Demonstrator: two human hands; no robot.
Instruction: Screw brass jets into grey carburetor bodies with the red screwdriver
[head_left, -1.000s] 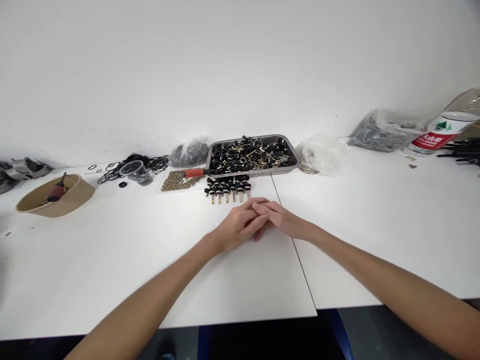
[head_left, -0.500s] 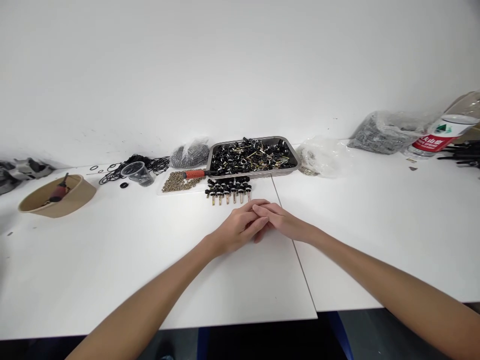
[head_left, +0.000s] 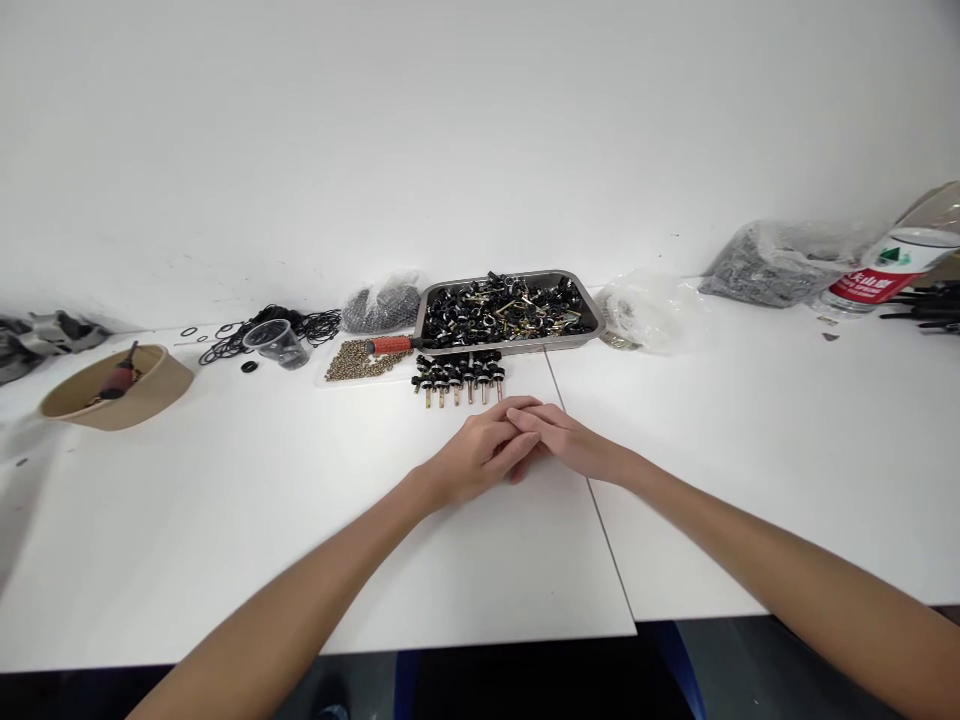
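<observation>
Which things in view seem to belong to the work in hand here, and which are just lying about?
Likely the work's, being nearest the overlapping left hand and right hand:
lined-up black-headed parts
metal tray of parts
red-handled tool
brass-coloured pieces

Probably just lying about:
plastic bottle
clear cup

Coppery metal shafts, smooth metal tray, matt paper bowl.

Grey shadow now wider across the white table's left end, view slightly shifted

Left hand, right hand loosely clasped
</observation>
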